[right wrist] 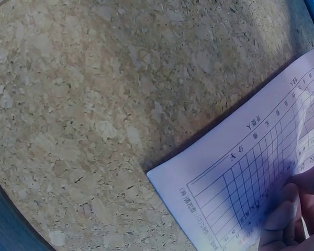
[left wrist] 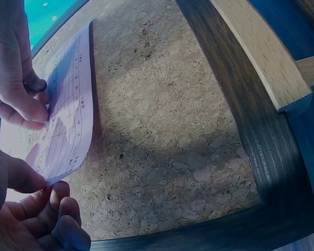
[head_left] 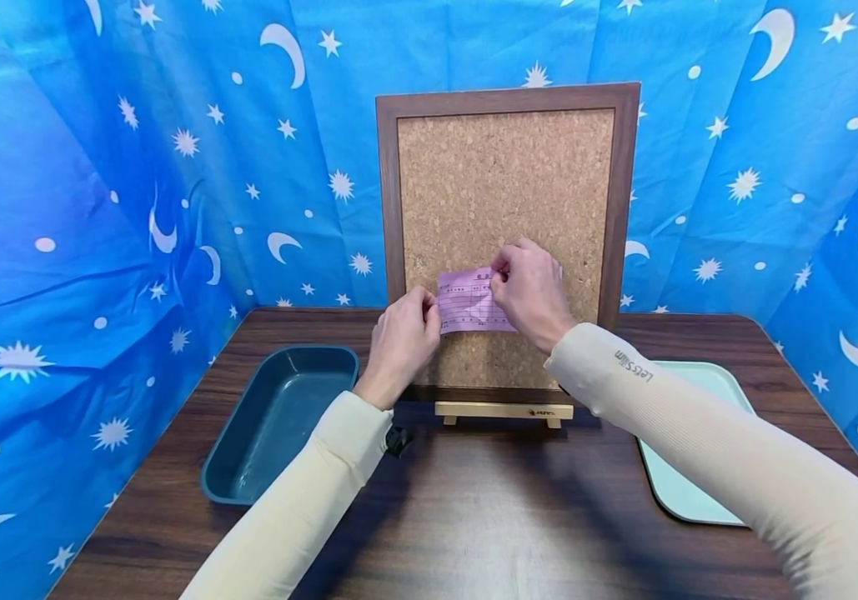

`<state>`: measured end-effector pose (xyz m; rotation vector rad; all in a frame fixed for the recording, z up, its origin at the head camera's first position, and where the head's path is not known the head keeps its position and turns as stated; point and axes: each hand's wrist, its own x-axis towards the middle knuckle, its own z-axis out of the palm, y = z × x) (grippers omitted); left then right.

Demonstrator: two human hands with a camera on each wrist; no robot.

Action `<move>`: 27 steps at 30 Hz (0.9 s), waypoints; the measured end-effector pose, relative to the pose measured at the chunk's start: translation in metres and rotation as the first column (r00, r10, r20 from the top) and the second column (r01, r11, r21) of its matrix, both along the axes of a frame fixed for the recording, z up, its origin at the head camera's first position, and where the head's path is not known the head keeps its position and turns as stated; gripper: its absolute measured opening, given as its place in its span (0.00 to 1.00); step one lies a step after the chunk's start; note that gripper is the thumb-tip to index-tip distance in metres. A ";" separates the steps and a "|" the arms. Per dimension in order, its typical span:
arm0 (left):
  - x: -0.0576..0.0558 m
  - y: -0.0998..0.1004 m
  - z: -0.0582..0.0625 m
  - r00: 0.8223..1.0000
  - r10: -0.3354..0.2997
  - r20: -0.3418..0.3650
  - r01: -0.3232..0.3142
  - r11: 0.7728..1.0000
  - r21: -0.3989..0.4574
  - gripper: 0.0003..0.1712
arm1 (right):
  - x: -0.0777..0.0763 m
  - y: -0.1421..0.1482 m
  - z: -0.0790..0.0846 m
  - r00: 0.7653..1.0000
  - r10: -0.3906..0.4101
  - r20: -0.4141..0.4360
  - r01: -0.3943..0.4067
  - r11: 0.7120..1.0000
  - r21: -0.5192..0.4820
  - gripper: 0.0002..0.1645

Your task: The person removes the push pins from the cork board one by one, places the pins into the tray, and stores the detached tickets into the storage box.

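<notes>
A pink printed paper form (head_left: 462, 302) lies against the lower half of a framed cork board (head_left: 504, 183), slightly bowed and creased. At its left edge my left hand (head_left: 404, 337) pinches the paper between thumb and fingertips; the left wrist view shows this pinch at the paper's corner (left wrist: 55, 175). My right hand (head_left: 534, 292) has thumb and fingers pinched together against the form's front, near its upper middle. Whatever small thing sits between those fingertips (right wrist: 289, 196) is hidden. Part of the form stands a little off the cork, casting a shadow.
A small wooden easel (head_left: 504, 411) props up the board on a dark wood table (head_left: 474, 517). To the left stands a deep teal tray (head_left: 229, 442); a pale mint tray (head_left: 687, 483) lies at right, partly under my right sleeve. Blue star-patterned cloth (head_left: 196, 167) surrounds the table.
</notes>
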<state>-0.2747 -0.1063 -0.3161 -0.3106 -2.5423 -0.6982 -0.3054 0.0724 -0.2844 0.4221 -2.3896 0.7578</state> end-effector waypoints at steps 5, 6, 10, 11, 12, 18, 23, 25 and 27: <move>0.001 -0.001 0.002 1.000 -0.002 -0.002 0.002 1.000 0.001 0.06 | -0.001 -0.002 0.001 1.000 -0.019 0.013 0.019 1.000 0.013 0.07; 0.001 -0.001 0.002 1.000 -0.003 -0.004 0.003 1.000 0.001 0.06 | -0.001 -0.002 0.001 1.000 -0.020 0.014 0.020 1.000 0.012 0.07; 0.001 -0.001 0.002 1.000 -0.005 -0.007 0.005 1.000 0.000 0.06 | -0.002 -0.003 0.001 0.999 -0.030 0.019 0.030 0.999 0.018 0.07; 0.001 -0.001 0.002 1.000 -0.005 -0.010 0.005 1.000 -0.001 0.06 | -0.002 -0.003 0.002 0.999 -0.031 0.019 0.031 0.999 0.019 0.07; 0.001 -0.001 0.002 1.000 -0.005 -0.012 0.005 1.000 -0.001 0.06 | -0.002 -0.004 0.002 0.999 -0.031 0.021 0.030 0.999 0.021 0.07; 0.001 -0.001 0.002 1.000 -0.007 -0.013 0.007 1.000 -0.001 0.06 | -0.002 -0.006 0.003 1.000 -0.018 0.024 0.017 1.000 0.016 0.06; 0.002 -0.001 0.002 1.000 -0.015 -0.011 0.015 1.000 -0.002 0.06 | -0.003 -0.006 0.002 0.999 -0.028 0.016 0.028 1.000 0.012 0.06; 0.003 0.000 0.002 1.000 -0.017 -0.011 0.017 1.000 -0.002 0.05 | -0.003 -0.005 0.002 1.000 -0.027 0.015 0.027 1.000 0.009 0.06; 0.003 0.000 0.002 1.000 -0.018 -0.015 0.018 1.000 -0.003 0.05 | -0.003 -0.005 0.001 1.000 -0.020 0.016 0.020 1.000 0.003 0.06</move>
